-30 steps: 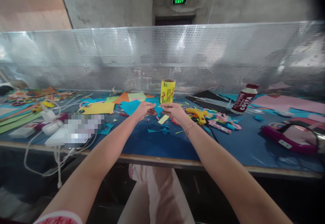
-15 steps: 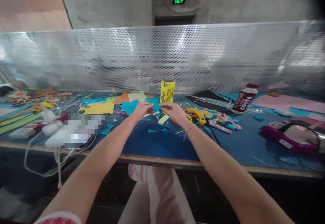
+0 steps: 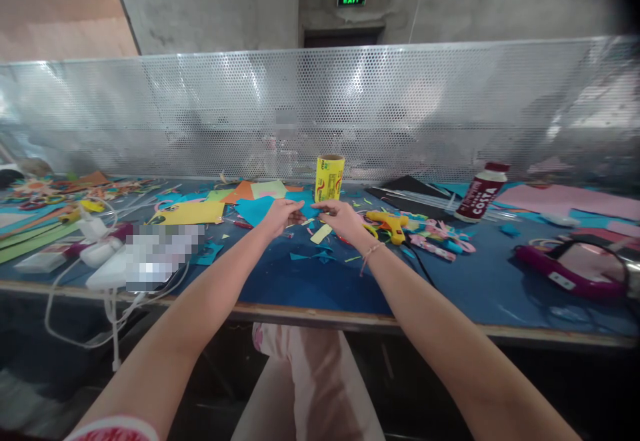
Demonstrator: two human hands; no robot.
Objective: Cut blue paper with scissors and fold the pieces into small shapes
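Note:
Both my arms reach out over a blue work table. My left hand and my right hand meet above the table, fingers pinched together on a small piece of paper held between them. A pale yellow paper strip lies just below the hands. Small blue scraps are scattered on the table under them. A yellow roll stands upright right behind my hands.
A yellow glue gun lies right of my right hand. A Costa bottle lies tilted at the right. Coloured paper sheets lie at the left, with white cables. A pink-rimmed object sits far right. A perforated metal screen backs the table.
The blue piece seen between my fingers a second ago no longer shows; a small pale piece is pinched there instead. Both hands stay close together at almost the same spot.

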